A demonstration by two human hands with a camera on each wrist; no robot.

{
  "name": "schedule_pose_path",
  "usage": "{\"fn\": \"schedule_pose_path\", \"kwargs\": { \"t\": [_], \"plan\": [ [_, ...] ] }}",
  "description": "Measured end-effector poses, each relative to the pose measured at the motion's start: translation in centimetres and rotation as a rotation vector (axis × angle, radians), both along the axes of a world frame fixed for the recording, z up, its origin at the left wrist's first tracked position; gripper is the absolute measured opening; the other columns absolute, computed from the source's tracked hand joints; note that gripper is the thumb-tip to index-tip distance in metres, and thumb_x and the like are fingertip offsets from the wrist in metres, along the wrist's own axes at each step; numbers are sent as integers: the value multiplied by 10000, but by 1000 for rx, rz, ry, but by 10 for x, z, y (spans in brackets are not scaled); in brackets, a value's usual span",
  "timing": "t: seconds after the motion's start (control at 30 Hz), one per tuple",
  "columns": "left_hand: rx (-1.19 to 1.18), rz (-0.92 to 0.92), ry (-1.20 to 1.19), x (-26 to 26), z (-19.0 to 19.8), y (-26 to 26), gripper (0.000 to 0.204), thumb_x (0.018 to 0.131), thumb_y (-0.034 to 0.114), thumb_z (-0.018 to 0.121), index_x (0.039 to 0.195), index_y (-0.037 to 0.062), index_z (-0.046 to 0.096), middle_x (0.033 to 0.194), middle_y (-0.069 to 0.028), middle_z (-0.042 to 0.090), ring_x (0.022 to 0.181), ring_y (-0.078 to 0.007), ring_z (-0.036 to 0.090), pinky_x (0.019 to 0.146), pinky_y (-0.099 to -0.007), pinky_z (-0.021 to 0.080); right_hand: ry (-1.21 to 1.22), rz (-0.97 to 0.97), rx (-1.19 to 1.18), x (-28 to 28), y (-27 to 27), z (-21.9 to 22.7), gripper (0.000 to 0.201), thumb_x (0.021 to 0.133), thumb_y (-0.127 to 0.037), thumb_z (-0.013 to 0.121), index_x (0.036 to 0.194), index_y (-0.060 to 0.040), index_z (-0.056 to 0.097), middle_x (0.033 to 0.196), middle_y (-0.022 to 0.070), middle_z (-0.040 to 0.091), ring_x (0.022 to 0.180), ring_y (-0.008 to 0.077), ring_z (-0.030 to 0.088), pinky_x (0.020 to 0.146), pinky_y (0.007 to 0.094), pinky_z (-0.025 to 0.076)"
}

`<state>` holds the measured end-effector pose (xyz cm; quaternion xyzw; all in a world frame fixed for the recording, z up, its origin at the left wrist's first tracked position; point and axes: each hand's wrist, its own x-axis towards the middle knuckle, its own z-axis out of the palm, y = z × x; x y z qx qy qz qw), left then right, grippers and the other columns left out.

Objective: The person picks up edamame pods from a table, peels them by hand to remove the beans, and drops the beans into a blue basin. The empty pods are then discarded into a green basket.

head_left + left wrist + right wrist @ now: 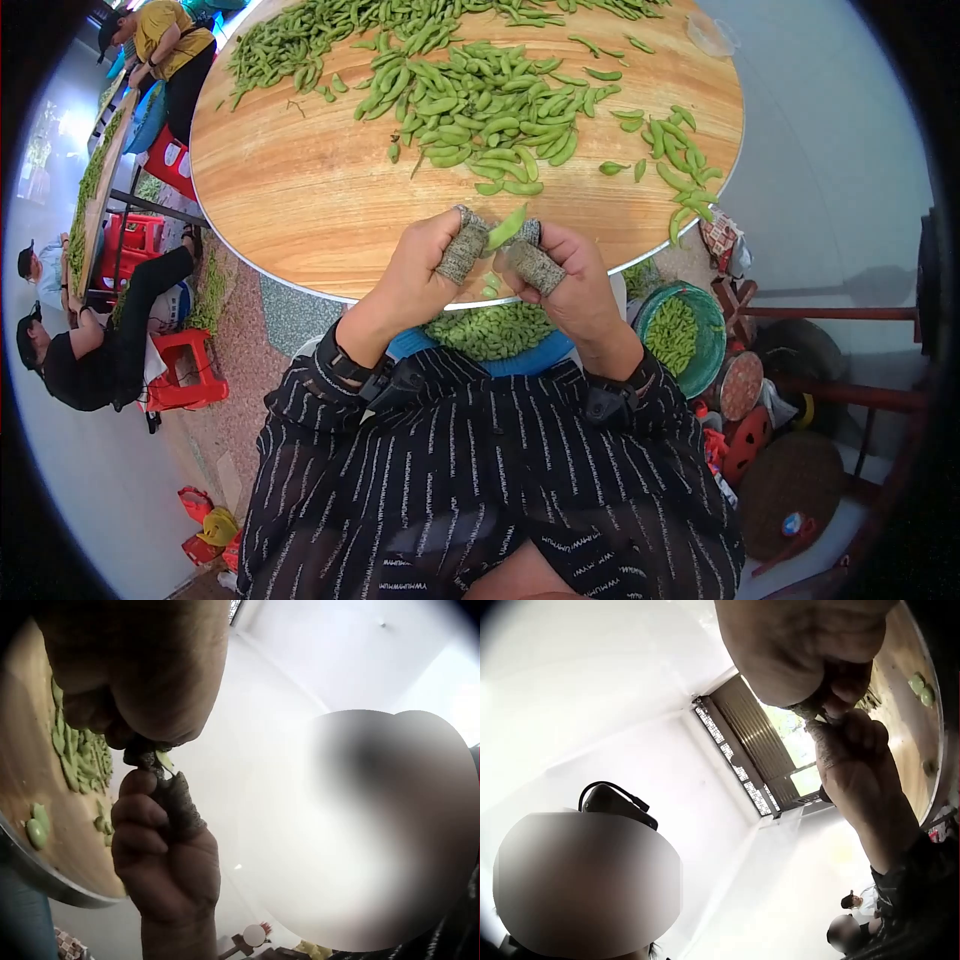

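Over the near edge of the round wooden table [300,200], a green soybean pod [507,229] is pinched between my two hands. My left hand [415,265] grips its lower end from the left, with a grey speckled sleeve [463,255] on the thumb. On the other side my right hand [582,285] meets it, its thumb wrapped in a similar sleeve [537,268]. The left wrist view has a sliver of the pod [166,760] showing between the hands; the fingers hide the rest. Heaped pods [480,95] lie beyond my hands.
Several pods [680,160] are scattered at the table's right side, below a clear plastic cup [711,35]. Shelled beans fill a blue basin [545,358] under the near edge. A green tub [712,350] of pods stands at right. Red stools [190,370] and seated people are at left.
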<state>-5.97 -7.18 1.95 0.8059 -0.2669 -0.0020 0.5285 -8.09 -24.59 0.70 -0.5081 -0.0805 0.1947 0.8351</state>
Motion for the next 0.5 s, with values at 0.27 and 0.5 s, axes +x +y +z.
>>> {"fn": "schedule_pose_path", "kwargs": {
  "t": [0.27, 0.5],
  "plan": [
    [-2, -15, 21, -4, 1, 2, 169, 638, 7, 567, 777, 1, 471, 643, -136, 486, 582, -297, 487, 527, -307, 386, 2, -7, -40, -3, 1, 5, 77, 796, -56, 528, 862, -26, 553, 704, -22, 540, 579, 34, 463, 493, 162, 354],
    [-35, -55, 87, -4, -2, 0, 171, 645, 17, 577, 784, 7, 478, 628, -114, 490, 596, -225, 520, 531, -301, 393, -29, -103, -114, -5, 9, 3, 51, 793, -36, 515, 839, -25, 534, 685, -15, 530, 574, 40, 457, 506, 179, 359]
  ]
}}
